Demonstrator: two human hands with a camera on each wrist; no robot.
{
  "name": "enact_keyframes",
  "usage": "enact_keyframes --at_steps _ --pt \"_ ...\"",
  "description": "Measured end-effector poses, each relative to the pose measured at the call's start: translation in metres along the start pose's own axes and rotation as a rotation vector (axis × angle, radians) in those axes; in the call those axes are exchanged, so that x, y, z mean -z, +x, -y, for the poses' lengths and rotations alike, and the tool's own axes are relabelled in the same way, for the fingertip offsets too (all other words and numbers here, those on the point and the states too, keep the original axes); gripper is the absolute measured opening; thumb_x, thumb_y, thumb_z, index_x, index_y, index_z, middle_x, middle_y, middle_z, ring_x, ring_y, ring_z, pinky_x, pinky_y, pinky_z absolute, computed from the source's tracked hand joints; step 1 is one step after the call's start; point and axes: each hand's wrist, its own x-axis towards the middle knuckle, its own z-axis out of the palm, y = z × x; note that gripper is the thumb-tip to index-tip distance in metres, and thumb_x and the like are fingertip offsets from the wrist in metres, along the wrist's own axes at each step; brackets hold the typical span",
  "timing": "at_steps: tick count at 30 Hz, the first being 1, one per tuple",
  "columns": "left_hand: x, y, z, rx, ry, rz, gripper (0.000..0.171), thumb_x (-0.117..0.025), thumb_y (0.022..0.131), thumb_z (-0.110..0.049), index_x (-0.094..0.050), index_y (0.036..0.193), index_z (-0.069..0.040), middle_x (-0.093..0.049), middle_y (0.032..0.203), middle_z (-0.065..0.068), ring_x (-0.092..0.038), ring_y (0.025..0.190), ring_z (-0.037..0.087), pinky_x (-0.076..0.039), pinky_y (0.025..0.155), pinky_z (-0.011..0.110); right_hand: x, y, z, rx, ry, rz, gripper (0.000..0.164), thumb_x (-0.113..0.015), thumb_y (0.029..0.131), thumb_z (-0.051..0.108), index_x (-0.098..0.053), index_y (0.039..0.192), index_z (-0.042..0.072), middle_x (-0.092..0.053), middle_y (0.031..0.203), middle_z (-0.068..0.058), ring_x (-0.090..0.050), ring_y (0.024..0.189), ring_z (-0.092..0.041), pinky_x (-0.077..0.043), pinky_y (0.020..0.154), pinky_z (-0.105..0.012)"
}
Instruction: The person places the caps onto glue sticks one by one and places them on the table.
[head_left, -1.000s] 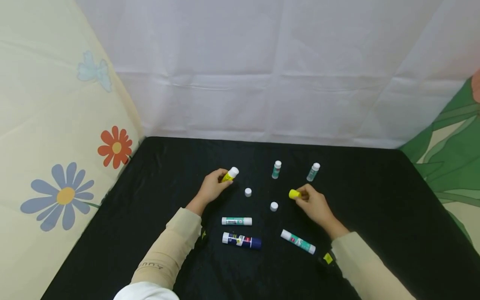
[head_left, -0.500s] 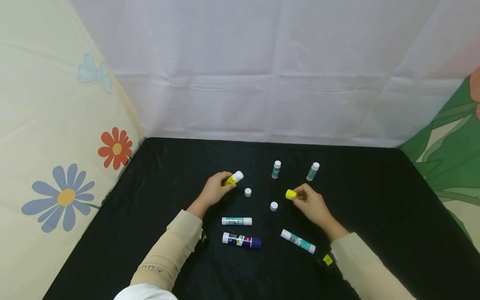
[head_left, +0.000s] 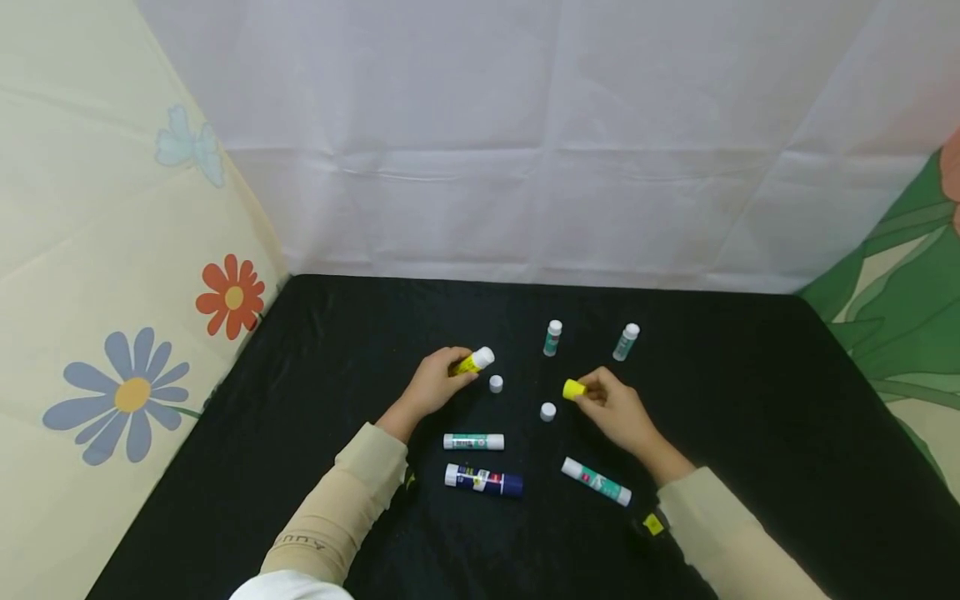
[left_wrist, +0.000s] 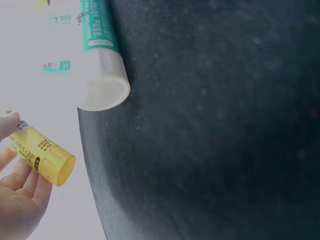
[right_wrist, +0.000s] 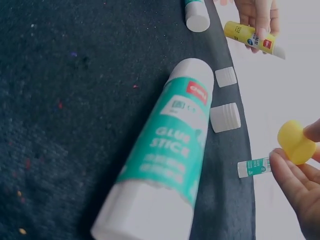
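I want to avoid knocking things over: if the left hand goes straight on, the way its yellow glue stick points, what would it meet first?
Probably the nearer standing green-labelled glue stick; the left hand aims its yellow glue stick roughly at it. Height is unclear, so it might pass over.

Head view high, wrist views close

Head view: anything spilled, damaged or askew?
No spill or damage visible. Two white caps sit loose, on no stick; the yellow cap is off too, in the right hand. The front-right green stick lies aslant, unlike the near-parallel left green stick and navy stick.
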Motion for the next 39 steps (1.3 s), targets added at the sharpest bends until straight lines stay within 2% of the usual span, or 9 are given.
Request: enact_keyframes --at_steps 5,12,18,30,39 --pt "0.000 0.000 -0.003 -0.001 0.003 0.016 0.030 -0.063 0.079 -0.016 -0.057 0.106 -0.004 -0.055 0.094 0.006 -0.047 0.077 0.016 -0.041 0.070 0.030 -0.001 -0.001 0.001 0.004 0.006 0.001 0.017 -0.055 0.081 0.001 -0.049 0.096 -0.001 -0.056 0.093 -0.018 -0.056 0.082 -0.028 -0.046 0.070 -0.037" --pt "0.002 -0.002 -0.009 -0.051 0.002 0.031 0.029 -0.063 0.079 -0.015 -0.058 0.104 -0.003 -0.055 0.089 0.005 -0.047 0.073 0.016 -0.040 0.065 0.028 -0.003 -0.001 0.004 0.021 0.011 -0.002 0.016 -0.056 0.081 0.001 -0.049 0.095 -0.001 -0.057 0.092 -0.017 -0.056 0.080 -0.026 -0.047 0.068 -0.035" --pt "0.002 -0.003 -0.013 -0.066 -0.001 0.031 0.028 -0.063 0.078 -0.015 -0.058 0.104 -0.004 -0.055 0.088 0.004 -0.046 0.072 0.014 -0.040 0.064 0.026 -0.005 -0.002 0.006 0.035 0.009 -0.001 0.016 -0.056 0.080 0.001 -0.049 0.095 0.000 -0.057 0.091 -0.017 -0.057 0.079 -0.026 -0.047 0.067 -0.034" --pt "0.001 -0.006 -0.018 -0.069 -0.013 0.072 0.028 -0.061 0.080 -0.017 -0.058 0.106 -0.005 -0.056 0.092 0.004 -0.047 0.076 0.013 -0.040 0.067 0.027 -0.009 -0.002 0.013 0.048 0.026 -0.001 0.015 -0.056 0.081 0.000 -0.049 0.094 -0.001 -0.057 0.090 -0.016 -0.057 0.079 -0.026 -0.048 0.066 -0.032" --pt "0.001 -0.007 -0.021 -0.103 -0.024 0.083 0.027 -0.062 0.080 -0.015 -0.058 0.104 -0.005 -0.056 0.093 0.005 -0.049 0.077 0.015 -0.041 0.069 0.028 -0.010 -0.002 0.020 0.057 0.058 -0.016 0.015 -0.057 0.080 0.000 -0.049 0.093 -0.001 -0.059 0.089 -0.017 -0.058 0.078 -0.026 -0.048 0.065 -0.031"
